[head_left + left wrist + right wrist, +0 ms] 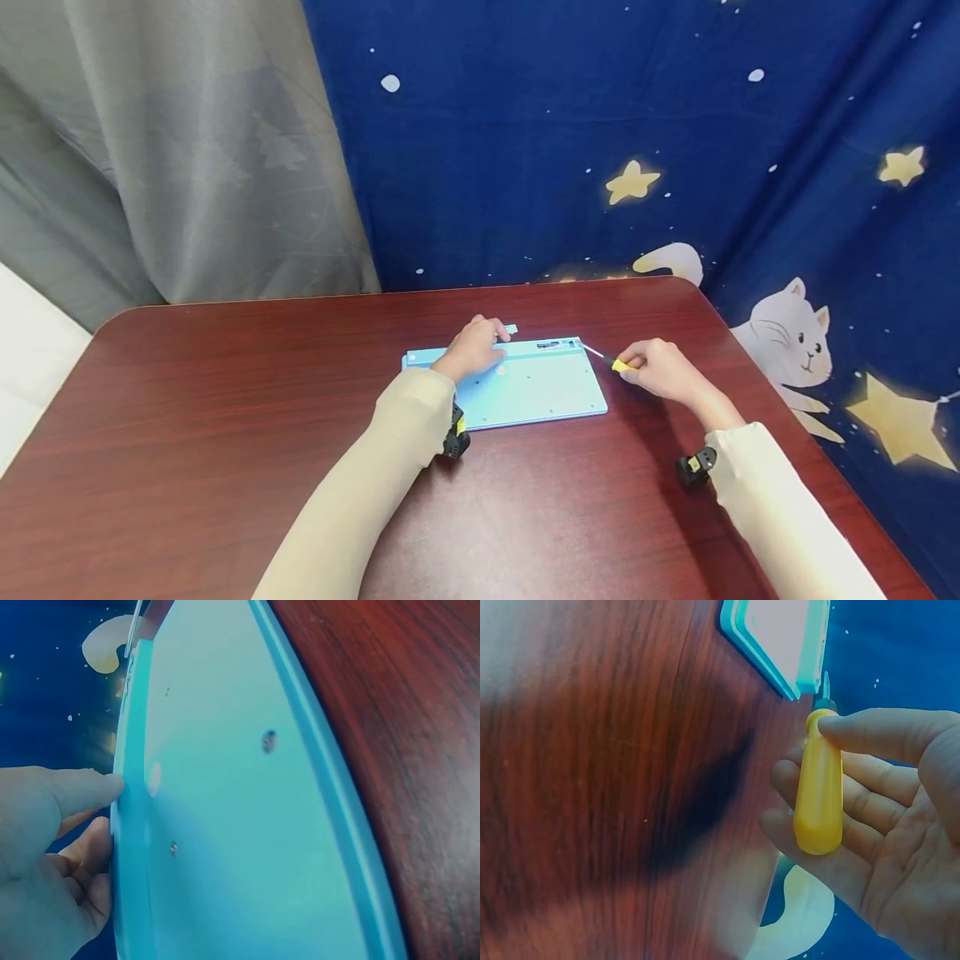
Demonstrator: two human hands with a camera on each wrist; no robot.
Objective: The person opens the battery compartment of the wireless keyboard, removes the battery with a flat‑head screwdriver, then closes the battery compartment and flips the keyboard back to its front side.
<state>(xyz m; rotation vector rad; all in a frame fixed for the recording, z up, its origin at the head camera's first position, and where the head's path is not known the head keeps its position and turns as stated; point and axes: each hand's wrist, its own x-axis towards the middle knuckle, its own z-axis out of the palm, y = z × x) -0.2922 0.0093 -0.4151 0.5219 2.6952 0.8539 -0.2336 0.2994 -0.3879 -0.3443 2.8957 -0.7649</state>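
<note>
A light blue keyboard (pixel 540 383) lies face down on the table, its underside dotted with small screw holes. Along its raised far edge, my left hand (pixel 474 346) grips it, the other fingers curled beyond that edge in the left wrist view. A small pale blue piece, perhaps a cover (pixel 512 329), is close to these fingertips; whether they touch it I cannot tell. My right hand (pixel 656 367) pinches a screwdriver (pixel 821 787) by its yellow handle. The screwdriver's tip reaches the keyboard's far right corner, beside a dark open slot (pixel 551 344).
The dark red wooden table (pixel 225 433) has rounded far corners. Behind it hang a grey curtain (pixel 217 150) and a blue curtain (pixel 525 150) with stars and a white cat. A small black camera sits on each wrist.
</note>
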